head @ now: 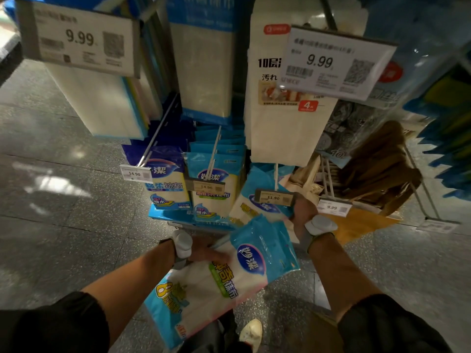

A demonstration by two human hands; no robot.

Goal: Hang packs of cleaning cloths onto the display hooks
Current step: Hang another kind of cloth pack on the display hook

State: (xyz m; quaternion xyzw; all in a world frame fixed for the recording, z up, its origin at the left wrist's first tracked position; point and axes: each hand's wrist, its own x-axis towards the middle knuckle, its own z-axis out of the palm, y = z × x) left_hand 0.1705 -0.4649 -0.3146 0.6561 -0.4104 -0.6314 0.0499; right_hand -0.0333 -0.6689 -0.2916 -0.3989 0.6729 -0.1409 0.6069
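My left hand [209, 253] grips a blue-and-white pack of cleaning cloths [224, 276] from above, holding it tilted low in front of the display. My right hand [302, 210] is raised at the 11.90 price tag [274, 197] on the end of a display hook [276, 178], fingers curled around the tag's right end. A similar pack [257, 207] hangs on that hook behind the tag. More packs [168, 184] hang on the two hooks to the left.
Large white cloth packs [285, 128] and 9.99 price tags [336, 62] hang overhead. Brown goods [377, 169] hang on wire hooks at right. Grey speckled floor [63, 200] stretches left. My shoe [251, 332] shows below the pack.
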